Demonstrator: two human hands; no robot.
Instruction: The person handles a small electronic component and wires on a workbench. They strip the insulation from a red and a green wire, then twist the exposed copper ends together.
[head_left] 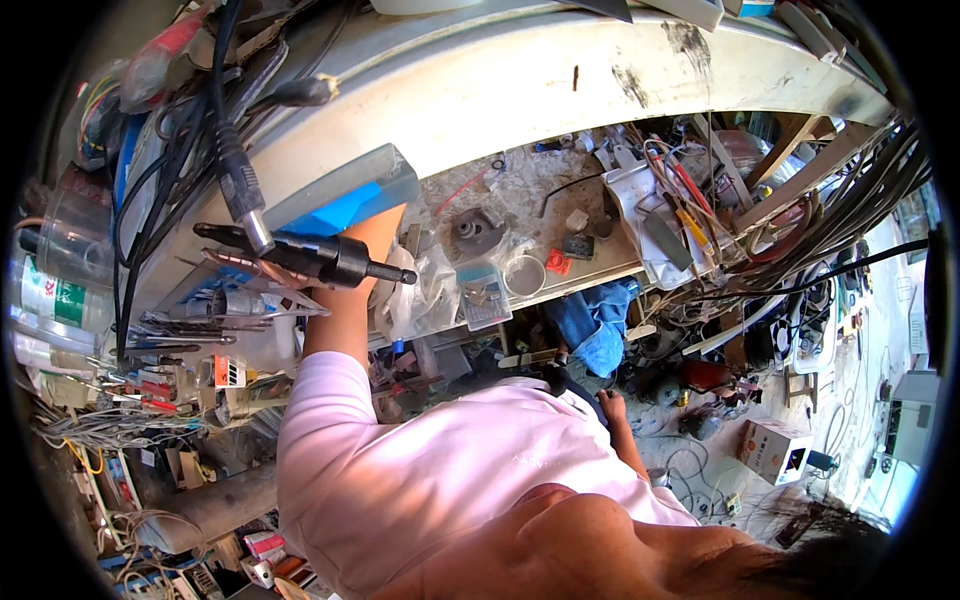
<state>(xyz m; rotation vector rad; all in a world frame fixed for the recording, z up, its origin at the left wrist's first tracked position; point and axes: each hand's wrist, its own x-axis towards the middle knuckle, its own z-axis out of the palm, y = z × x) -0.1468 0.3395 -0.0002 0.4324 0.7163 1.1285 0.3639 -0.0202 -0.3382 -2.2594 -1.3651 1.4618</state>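
Note:
My left arm, in a pink short sleeve, reaches up on the left. A long black tool (345,260) with a pointed end and a hex shank lies across my left hand (245,263); its body hides much of the palm and fingers, which appear closed around it. Right above hangs a black cable (238,180) with a metal-tipped plug close to the tool. Lower on the right, my right hand (612,405) rests beside my dark trousers, small in view, its fingers not clear. Behind the tool stands a translucent container (395,170) with something blue in it.
A pale, curved bench edge (500,85) runs across the top. Below it, a cluttered shelf holds a clear parts box (484,295), a round cup (524,275) and screwdrivers. Blue cloth (600,325) hangs from it. Pliers (150,390) crowd the left; cable bundles (830,215) hang right.

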